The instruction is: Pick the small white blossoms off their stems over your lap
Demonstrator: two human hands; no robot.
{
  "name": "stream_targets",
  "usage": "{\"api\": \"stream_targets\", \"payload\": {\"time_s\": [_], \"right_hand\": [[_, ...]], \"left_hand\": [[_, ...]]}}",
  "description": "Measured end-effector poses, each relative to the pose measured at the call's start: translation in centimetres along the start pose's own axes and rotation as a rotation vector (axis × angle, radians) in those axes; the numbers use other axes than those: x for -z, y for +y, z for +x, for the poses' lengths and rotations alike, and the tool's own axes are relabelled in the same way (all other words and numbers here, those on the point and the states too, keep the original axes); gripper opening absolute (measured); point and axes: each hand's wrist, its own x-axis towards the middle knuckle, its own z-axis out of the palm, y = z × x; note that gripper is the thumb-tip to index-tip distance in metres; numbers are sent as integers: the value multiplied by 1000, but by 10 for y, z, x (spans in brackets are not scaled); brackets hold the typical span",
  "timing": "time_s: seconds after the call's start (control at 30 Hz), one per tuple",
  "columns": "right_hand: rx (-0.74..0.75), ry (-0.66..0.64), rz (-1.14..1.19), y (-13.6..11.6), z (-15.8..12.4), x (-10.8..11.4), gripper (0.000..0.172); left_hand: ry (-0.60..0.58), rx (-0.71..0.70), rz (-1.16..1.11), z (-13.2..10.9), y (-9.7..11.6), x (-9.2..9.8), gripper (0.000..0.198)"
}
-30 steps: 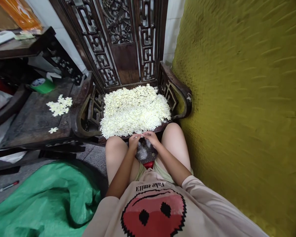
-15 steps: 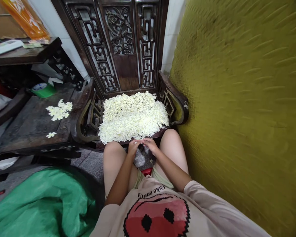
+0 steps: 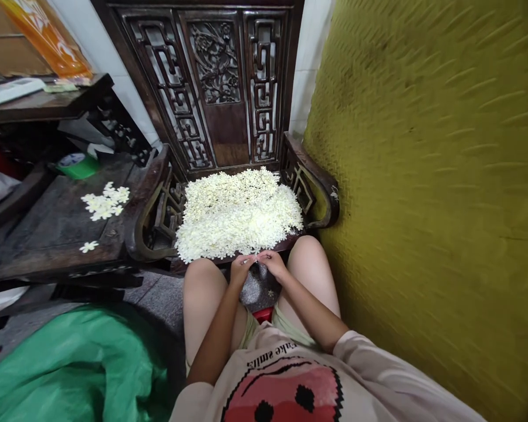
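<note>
**Hands meet over one small flower at the chair's front edge**

Since the earlier frames the view has drifted a little and the hands sit slightly lower in it; they have stayed together between the knees, fingertips pressed close. The left hand (image 3: 241, 270) and right hand (image 3: 273, 265) pinch narrowly around a tiny white flower (image 3: 256, 258), held just in front of the big pile of flowers (image 3: 240, 212) heaped on the seat of the carved wooden chair (image 3: 317, 187). The step in hand looks like fine work on a single bloom, fingertips only. Any next move would call for a light, steady pinch, as the petals look easily crushed.

A smaller cluster of flowers (image 3: 104, 199) lies on the dark side table (image 3: 48, 234), with one stray flower (image 3: 88, 247) nearer its front edge. A green sheet (image 3: 74, 363) lies bunched on the floor to the left.

Whether a needle or thread runs between the fingers is too small to tell. The fingers hide most of the bloom.
</note>
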Motion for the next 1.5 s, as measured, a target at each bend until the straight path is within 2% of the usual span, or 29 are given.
{"api": "stream_targets", "payload": {"time_s": [0.1,0.23,0.43,0.63,0.77,0.97,1.13,1.3,1.5], "right_hand": [[-18,7,-7,3,2,-2,21],[35,27,-73,6,2,-9,18],[121,90,-320,10,1,-8,13],[26,71,-176,14,10,-8,11],[46,71,-193,11,11,-12,13],[109,121,-353,4,1,-10,15],[19,128,-168,14,3,-9,14],[-33,32,-113,18,5,-9,13],[113,64,-236,14,-2,-12,13]], "left_hand": [[15,34,20,0,0,-1,26],[34,113,-3,-1,-1,4,25],[-65,117,61,4,-1,9,22],[2,131,65,3,0,1,26],[37,178,43,3,0,2,26],[-34,143,51,3,1,4,25],[-22,143,37,3,-3,2,25],[-21,208,-3,2,-8,4,26],[-174,348,-56,1,-7,12,35]]}}
